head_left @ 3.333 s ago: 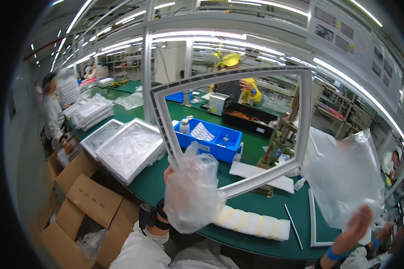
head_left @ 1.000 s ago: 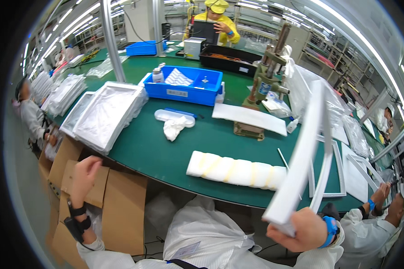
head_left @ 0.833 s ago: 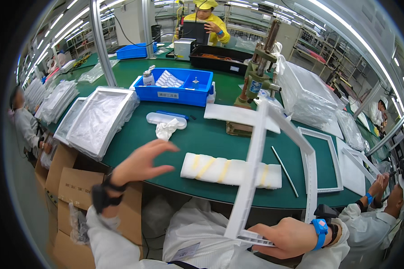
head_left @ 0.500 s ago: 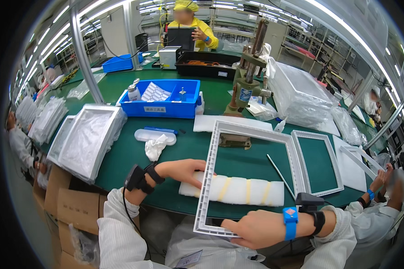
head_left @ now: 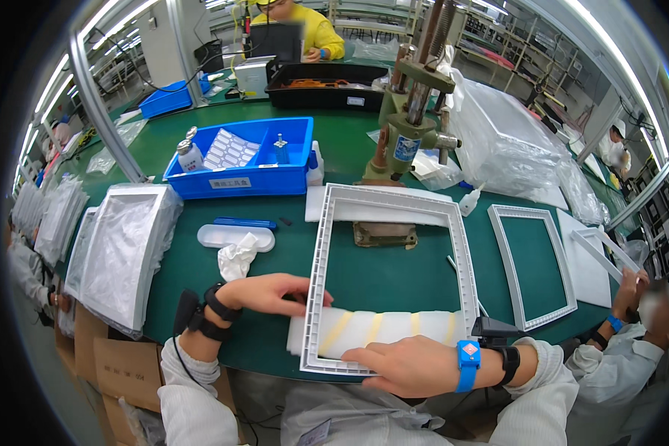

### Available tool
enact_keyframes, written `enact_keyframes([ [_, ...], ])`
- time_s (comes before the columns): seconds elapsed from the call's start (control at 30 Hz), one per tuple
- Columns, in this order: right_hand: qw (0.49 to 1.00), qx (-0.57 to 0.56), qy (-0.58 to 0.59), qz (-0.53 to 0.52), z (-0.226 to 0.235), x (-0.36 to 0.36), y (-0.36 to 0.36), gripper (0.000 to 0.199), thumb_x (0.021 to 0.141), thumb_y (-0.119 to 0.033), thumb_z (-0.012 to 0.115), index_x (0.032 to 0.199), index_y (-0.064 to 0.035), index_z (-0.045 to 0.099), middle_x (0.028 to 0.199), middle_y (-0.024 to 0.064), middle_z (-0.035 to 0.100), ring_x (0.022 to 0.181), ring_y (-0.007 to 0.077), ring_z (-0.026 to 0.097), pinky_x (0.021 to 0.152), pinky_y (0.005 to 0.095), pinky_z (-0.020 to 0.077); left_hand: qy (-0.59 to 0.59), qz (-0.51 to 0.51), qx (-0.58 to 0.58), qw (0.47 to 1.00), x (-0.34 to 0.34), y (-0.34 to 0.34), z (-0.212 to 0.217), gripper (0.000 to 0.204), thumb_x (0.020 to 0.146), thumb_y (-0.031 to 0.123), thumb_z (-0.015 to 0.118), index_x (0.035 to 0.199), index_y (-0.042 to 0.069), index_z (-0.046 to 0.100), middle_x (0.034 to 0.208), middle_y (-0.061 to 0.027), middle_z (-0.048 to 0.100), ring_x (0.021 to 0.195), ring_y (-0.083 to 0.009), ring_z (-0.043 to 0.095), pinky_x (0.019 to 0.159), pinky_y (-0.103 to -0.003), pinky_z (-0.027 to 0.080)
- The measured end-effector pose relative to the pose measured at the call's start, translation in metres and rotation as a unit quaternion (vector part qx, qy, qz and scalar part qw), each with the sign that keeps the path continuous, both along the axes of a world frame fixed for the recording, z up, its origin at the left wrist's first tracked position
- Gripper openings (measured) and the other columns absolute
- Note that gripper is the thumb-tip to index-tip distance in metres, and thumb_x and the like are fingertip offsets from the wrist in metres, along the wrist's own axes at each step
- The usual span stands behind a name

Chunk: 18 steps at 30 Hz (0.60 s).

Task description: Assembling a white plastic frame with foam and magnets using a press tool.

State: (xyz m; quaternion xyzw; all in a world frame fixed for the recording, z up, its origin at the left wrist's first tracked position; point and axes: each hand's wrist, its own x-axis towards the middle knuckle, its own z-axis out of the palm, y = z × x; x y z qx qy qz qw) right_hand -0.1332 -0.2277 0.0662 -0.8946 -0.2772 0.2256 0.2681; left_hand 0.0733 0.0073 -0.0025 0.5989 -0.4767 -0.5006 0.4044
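A white rectangular plastic frame (head_left: pixel 320 256) with ribbed edges is in both my hands, above the near edge of the green table. My left hand (head_left: pixel 271 295) closes around its left bar, the fingertips hidden in part behind it. My right hand (head_left: pixel 409 364) grips the near bar, thumb and fingers at its edge. Below the frame lies a white foam pad (head_left: pixel 357 331) with yellow strips, seen through the opening. A thin white rod (head_left: pixel 451 262) is partly hidden behind the frame's right bar.
A green press (head_left: pixel 405 141) stands beyond the frame. Left of it are a blue divided bin (head_left: pixel 238 184), a crumpled white cloth (head_left: pixel 238 256) and bagged frames (head_left: pixel 123 256). At right lie another white frame (head_left: pixel 507 267) and a white sheet (head_left: pixel 591 279); a co-worker's hands (head_left: pixel 630 293) hold a frame there.
My hands have brought the frame slightly left, and its near edge now sits over the foam pad's near side. The whole view has shifted a little.
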Motion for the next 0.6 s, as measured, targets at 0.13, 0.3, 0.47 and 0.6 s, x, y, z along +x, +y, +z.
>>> enact_keyframes([
  [0.13,0.991,0.068,-0.112,-0.005,-0.006,-0.007,-0.001,0.035,0.091,-0.016,0.061,0.123,-0.0079,0.052,0.091,0.0090,0.060,0.083,0.0272,0.067,0.062,0.0394,0.0552,-0.106,-0.061,-0.055,0.991,-0.006,0.004,-0.007,0.061,0.087,0.025,0.074,0.140,0.006,0.052,0.131,-0.0095,0.059,0.115,-0.0209,0.057,0.100,-0.034,0.045],
  [0.3,0.979,0.032,-0.199,-0.024,-0.028,-0.019,0.006,0.037,0.084,-0.010,0.062,0.120,-0.0082,0.055,0.087,0.0057,0.056,0.082,0.0210,0.061,0.061,0.0328,0.0531,-0.120,-0.124,-0.084,0.981,-0.011,0.000,-0.010,0.062,0.084,0.025,0.076,0.139,0.007,0.053,0.129,-0.0124,0.059,0.111,-0.0261,0.059,0.097,-0.037,0.045],
  [0.47,0.963,0.021,-0.267,-0.038,-0.034,-0.025,0.002,0.038,0.081,-0.009,0.062,0.119,-0.0067,0.057,0.086,0.0041,0.054,0.080,0.0184,0.057,0.059,0.0281,0.0498,-0.145,-0.060,0.019,0.987,-0.020,0.002,0.008,0.050,0.080,0.026,0.080,0.122,0.003,0.063,0.106,-0.0108,0.063,0.096,-0.0246,0.062,0.084,-0.033,0.050],
  [0.6,0.964,0.018,-0.264,-0.041,-0.037,-0.026,-0.004,0.040,0.080,-0.010,0.063,0.119,-0.0062,0.058,0.087,0.0030,0.054,0.079,0.0176,0.057,0.060,0.0285,0.0494,-0.159,-0.056,0.082,0.982,-0.020,-0.002,0.018,0.047,0.079,0.027,0.082,0.115,0.003,0.064,0.099,-0.0093,0.062,0.086,-0.0219,0.062,0.075,-0.032,0.051],
])
